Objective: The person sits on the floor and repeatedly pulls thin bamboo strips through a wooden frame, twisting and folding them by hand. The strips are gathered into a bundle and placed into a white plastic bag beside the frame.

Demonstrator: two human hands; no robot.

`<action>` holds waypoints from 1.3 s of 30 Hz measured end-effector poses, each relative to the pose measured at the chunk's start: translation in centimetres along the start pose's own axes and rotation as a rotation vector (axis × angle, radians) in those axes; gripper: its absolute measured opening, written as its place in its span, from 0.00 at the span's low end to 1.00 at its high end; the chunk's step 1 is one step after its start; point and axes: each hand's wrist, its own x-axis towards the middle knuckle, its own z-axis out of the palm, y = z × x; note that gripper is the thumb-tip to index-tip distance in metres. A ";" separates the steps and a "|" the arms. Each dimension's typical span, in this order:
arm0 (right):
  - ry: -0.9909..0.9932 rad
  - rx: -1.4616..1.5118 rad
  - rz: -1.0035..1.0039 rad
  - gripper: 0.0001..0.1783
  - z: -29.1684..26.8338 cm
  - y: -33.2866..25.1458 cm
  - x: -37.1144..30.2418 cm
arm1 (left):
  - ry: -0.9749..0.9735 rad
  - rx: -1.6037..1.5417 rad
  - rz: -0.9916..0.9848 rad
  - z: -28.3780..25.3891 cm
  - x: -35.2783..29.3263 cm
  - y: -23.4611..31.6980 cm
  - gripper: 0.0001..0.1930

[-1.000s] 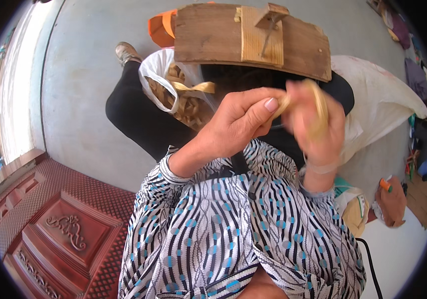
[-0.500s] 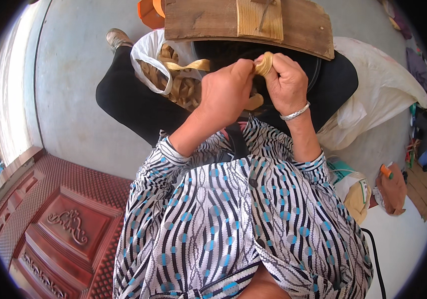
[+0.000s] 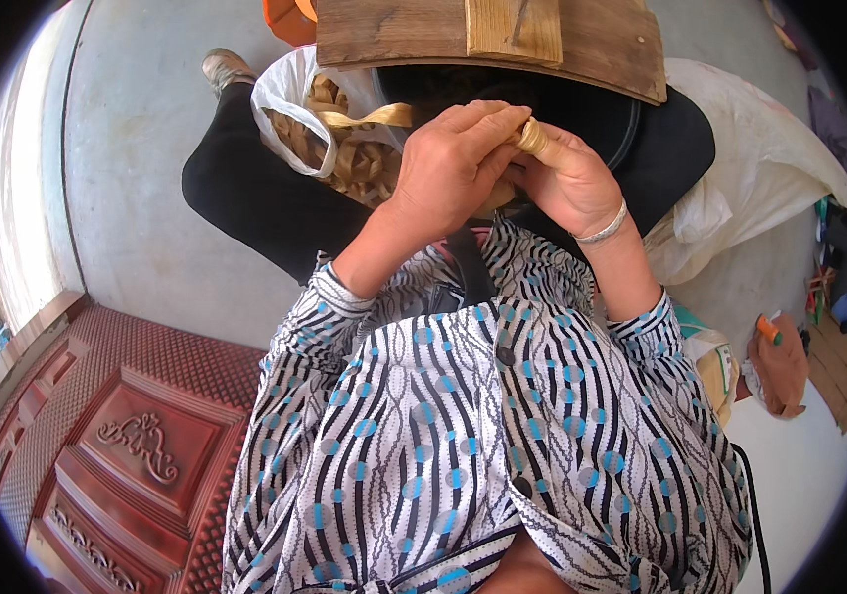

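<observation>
A shiny golden-tan ribbon [image 3: 532, 137] is wound in several turns around the thumb of my right hand [image 3: 577, 183]. The fingers of that hand are curled under it, partly hidden behind the other hand. My left hand [image 3: 451, 158] is closed, its fingertips pressed against the wound ribbon. Just left of it, a loose length of the same ribbon [image 3: 379, 116] stretches over the edge of a white plastic bag [image 3: 280, 89]. Inside the bag lies a heap of tan-brown ribbon loops [image 3: 354, 168]. Both hands are held above my lap.
A wooden board [image 3: 394, 35] with a lighter block and a nail stands beyond my hands, over a dark round container [image 3: 621, 139]. To the right lies a large whitish sack [image 3: 740, 148]. A carved red-brown panel [image 3: 146, 445] is at lower left. An orange object [image 3: 288, 20] sits at the top.
My left hand has rolled over toward the right thumb, its fingers now lying across the ribbon. My right hand has tilted, with the thumb pointing left and the ribbon turns gathered on it.
</observation>
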 end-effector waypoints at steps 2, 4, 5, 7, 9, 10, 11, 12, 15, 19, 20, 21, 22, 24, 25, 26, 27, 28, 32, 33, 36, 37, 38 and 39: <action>0.032 -0.107 -0.048 0.15 0.0 -0.2 0.0 | -0.062 0.018 -0.034 -0.7 0.5 0.7 0.20; 0.093 -0.267 -0.119 0.13 1.4 -0.4 0.1 | -0.132 -0.007 -0.114 -1.7 0.9 1.7 0.21; 0.155 -0.424 -0.201 0.13 1.3 -0.2 0.2 | -0.178 0.011 -0.148 -2.1 1.2 2.3 0.22; 0.279 -0.734 -0.369 0.12 1.0 0.2 0.5 | -0.272 0.050 -0.217 -2.4 1.8 3.2 0.23; 0.299 -1.116 -0.582 0.08 1.7 -0.1 0.5 | -0.204 0.012 -0.305 -1.6 2.1 3.4 0.17; 0.312 -1.237 -0.656 0.08 2.4 -0.2 0.3 | -0.162 -0.043 -0.387 -1.0 2.2 3.1 0.16; 0.326 -1.358 -0.729 0.07 2.9 -0.3 0.3 | -0.121 -0.098 -0.468 -0.4 2.2 2.8 0.15; 0.324 -1.428 -0.800 0.05 3.0 -0.4 0.4 | -0.009 -0.111 -0.421 0.3 2.1 2.3 0.12; 0.387 -1.262 -0.785 0.04 3.2 -0.6 0.0 | 0.012 -0.351 -0.544 1.1 2.3 1.3 0.12; 0.379 -0.813 -0.734 0.09 1.3 -2.0 1.3 | -0.137 -0.739 -0.732 -0.1 1.3 3.2 0.15; 0.392 -0.595 -0.719 0.09 0.6 -2.7 1.6 | -0.156 -0.722 -0.713 -0.3 0.4 4.0 0.17; 0.399 -0.368 -0.692 0.10 -0.2 -2.9 1.8 | -0.196 -0.732 -0.743 -0.6 -1.0 3.5 0.16; 0.406 -0.144 -0.663 0.11 -0.7 -3.5 2.1 | -0.173 -0.631 -0.760 -0.6 -1.9 3.5 0.14; 0.408 -0.488 -0.675 0.14 -1.9 -5.3 1.2 | -0.115 -0.315 -0.634 -0.5 -2.7 3.0 0.10; 0.384 -0.698 -0.632 0.15 -1.3 -5.4 0.6 | -0.074 -0.108 -0.488 -0.2 -2.8 2.3 0.08; 0.261 -0.881 -0.578 0.17 -0.8 -4.8 0.4 | -0.036 0.098 -0.339 0.0 -3.0 1.8 0.07; 0.218 -1.036 -0.495 0.20 1.2 -4.6 -0.3 | -0.046 0.126 -0.295 -0.2 -2.6 1.9 0.06; 0.151 -1.172 -0.501 0.20 2.1 -4.5 -0.4 | -0.048 0.167 -0.248 -0.4 -2.1 2.1 0.06; 0.096 -1.557 -0.242 0.13 2.6 -4.7 -0.8 | -0.047 0.293 -0.104 -0.6 -1.1 1.7 0.08; 0.112 -1.654 -0.159 0.11 2.5 -4.8 -0.9 | -0.050 0.309 -0.082 -0.6 -1.0 1.5 0.09; 0.053 -1.637 -0.212 0.12 2.0 -4.8 -1.3 | -0.046 0.194 -0.106 -0.8 -0.9 1.3 0.09; 0.024 -1.659 -0.218 0.11 1.7 -4.9 -1.5 | -0.121 0.087 -0.219 -1.3 -1.0 1.3 0.09; -0.029 -1.693 -0.269 0.11 1.5 -4.8 -1.8 | -0.194 -0.021 -0.333 -2.1 -1.1 1.4 0.08; -0.079 -1.728 -0.321 0.10 1.4 -4.8 -2.1 | -0.267 -0.132 -0.443 -3.0 -1.3 1.3 0.08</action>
